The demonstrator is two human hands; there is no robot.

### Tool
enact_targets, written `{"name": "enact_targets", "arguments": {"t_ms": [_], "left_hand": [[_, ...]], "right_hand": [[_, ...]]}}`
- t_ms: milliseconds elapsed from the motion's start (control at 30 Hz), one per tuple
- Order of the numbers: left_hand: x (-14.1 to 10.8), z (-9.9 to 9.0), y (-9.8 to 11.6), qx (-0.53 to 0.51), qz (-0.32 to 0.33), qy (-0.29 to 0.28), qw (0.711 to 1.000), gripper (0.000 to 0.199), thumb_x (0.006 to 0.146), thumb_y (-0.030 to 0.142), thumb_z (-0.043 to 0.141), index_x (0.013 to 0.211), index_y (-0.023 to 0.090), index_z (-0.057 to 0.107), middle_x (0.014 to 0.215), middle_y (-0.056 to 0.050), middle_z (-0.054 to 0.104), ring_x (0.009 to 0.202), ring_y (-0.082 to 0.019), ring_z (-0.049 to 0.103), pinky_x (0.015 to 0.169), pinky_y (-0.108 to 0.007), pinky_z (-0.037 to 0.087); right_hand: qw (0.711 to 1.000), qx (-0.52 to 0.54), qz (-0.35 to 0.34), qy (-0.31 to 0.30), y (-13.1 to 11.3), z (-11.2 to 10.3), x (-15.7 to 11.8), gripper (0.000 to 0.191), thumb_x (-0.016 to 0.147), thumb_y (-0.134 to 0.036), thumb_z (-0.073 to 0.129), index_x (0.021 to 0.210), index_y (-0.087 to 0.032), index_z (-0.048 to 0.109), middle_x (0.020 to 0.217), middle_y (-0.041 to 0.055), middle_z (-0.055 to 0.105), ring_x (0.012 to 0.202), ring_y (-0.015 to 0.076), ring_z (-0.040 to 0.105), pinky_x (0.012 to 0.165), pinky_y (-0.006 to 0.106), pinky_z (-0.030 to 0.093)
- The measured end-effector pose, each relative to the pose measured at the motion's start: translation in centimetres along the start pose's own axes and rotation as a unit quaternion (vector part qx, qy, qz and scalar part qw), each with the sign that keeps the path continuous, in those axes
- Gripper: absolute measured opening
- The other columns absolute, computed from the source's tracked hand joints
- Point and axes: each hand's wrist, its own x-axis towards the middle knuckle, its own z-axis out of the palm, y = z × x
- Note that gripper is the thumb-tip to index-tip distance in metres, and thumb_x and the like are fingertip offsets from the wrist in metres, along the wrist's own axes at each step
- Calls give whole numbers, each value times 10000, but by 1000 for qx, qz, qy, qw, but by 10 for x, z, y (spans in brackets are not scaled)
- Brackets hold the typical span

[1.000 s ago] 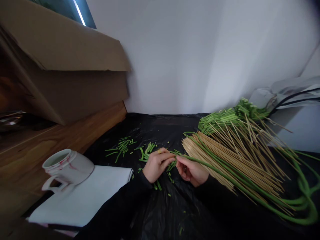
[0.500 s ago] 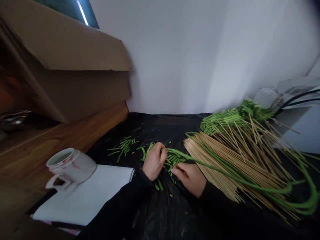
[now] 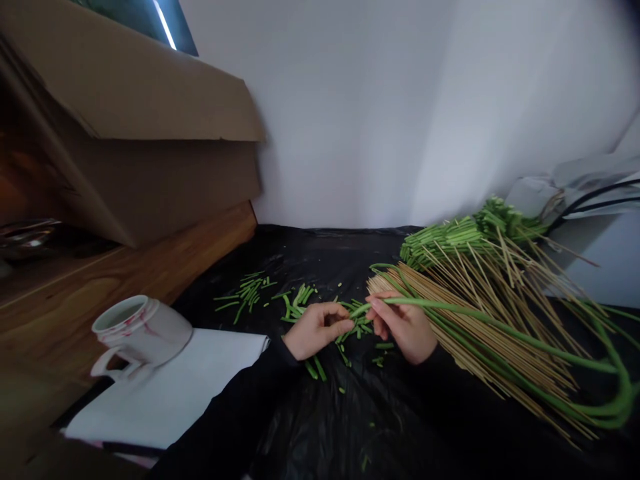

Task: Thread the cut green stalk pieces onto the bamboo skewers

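A long green stalk that looks like a garlic scape [image 3: 465,309] runs from my hands to the right in a wide curve. Near its left end, my left hand [image 3: 317,328] pinches it between thumb and fingers. A short way along, my right hand [image 3: 404,327] holds the same stalk between thumb and fingertips. Short cut green pieces [image 3: 300,299] lie under and around my hands, partly hidden by them. Beneath the stalk is a spread of bamboo skewers [image 3: 480,327], with more long stalks [image 3: 595,410] lying over them.
Bundled green pieces [image 3: 450,240] lie behind the skewers. Another group of cut pieces [image 3: 250,290] sits on the black plastic sheet [image 3: 320,250]. At left, a white mug [image 3: 160,333] stands on folded white paper [image 3: 200,387]. A cardboard box [image 3: 175,100] stands behind it.
My right hand has moved up and right and now pinches the stalk. The left hand has lowered slightly and turned. A few cut pieces now show below the right hand.
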Motion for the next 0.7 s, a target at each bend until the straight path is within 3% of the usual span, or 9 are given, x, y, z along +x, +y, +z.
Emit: {"name": "enact_targets", "arguments": {"t_ms": [133, 233, 367, 500, 600, 700], "left_hand": [[-2, -1, 2, -27, 14, -13, 999, 304, 773, 416, 629, 761, 114, 652, 622, -2, 544, 546, -85, 428, 508, -214, 331], [-2, 0, 5, -104, 16, -24, 994, 300, 755, 407, 654, 783, 111, 692, 694, -41, 622, 560, -92, 471, 523, -219, 373], [0, 4, 4, -210, 4, 58, 976, 271, 737, 375, 685, 799, 113, 713, 707, -47, 655, 504, -57, 440, 486, -192, 333], [3, 8, 1, -276, 5, 123, 953, 228, 702, 340, 724, 781, 127, 711, 696, -32, 657, 526, -55, 472, 514, -182, 353], [4, 8, 1, -261, 17, 127, 957, 221, 666, 325, 753, 764, 132, 707, 695, -30, 662, 542, -75, 508, 550, -208, 397], [2, 7, 3, -173, 54, 118, 976, 203, 635, 302, 776, 723, 134, 705, 668, -29, 646, 562, -105, 527, 568, -236, 415]], "right_hand": [[1000, 13, 13, -8, 0, 0, 1, 320, 724, -449, 675, 838, -164, 587, 591, -13, 612, 401, 74, 488, 353, 191, 366], [994, 88, 68, -4, 4, 1, 3, 331, 685, -457, 703, 787, -162, 595, 567, -23, 600, 372, 57, 451, 329, 178, 318], [975, 175, 138, -8, 9, 5, 2, 331, 616, -436, 759, 684, -164, 584, 565, -30, 601, 369, 39, 434, 327, 164, 289], [965, 214, 150, -24, 8, 6, 1, 299, 609, -399, 777, 668, -165, 602, 577, -32, 611, 391, 37, 446, 348, 165, 304], [959, 233, 157, -31, 8, 4, 2, 272, 605, -365, 787, 683, -161, 625, 569, -41, 599, 403, 29, 437, 362, 161, 308], [957, 237, 163, -46, 9, 4, 1, 271, 617, -373, 777, 660, -162, 613, 560, -45, 586, 392, 21, 414, 358, 160, 285]]}}
